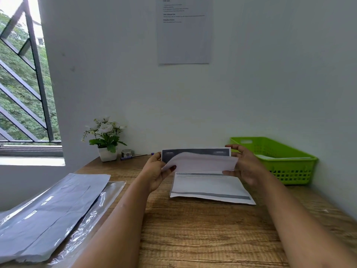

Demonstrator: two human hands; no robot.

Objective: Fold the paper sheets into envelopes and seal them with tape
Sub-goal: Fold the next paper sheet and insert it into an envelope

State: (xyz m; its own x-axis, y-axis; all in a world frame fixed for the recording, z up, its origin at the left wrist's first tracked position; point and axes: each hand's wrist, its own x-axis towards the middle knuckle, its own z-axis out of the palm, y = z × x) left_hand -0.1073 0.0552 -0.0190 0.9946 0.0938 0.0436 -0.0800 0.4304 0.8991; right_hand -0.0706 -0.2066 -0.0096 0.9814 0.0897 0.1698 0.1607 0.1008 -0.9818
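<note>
A printed paper sheet [208, 184] lies on the wooden table [193, 229], its far part lifted and curled over toward me, showing a dark printed band along the top. My left hand [154, 171] pinches the left edge of the curled flap between thumb and fingers. My right hand [245, 163] pinches the flap's right edge. A small roll of tape [127, 153] stands by the wall, left of the sheet and apart from both hands.
A green plastic basket [289, 167] holding paper sits at the right by the wall. A stack of sheets [48, 213] on clear plastic lies at the left. A white flower pot [107, 153] and a pen [135, 156] stand by the wall.
</note>
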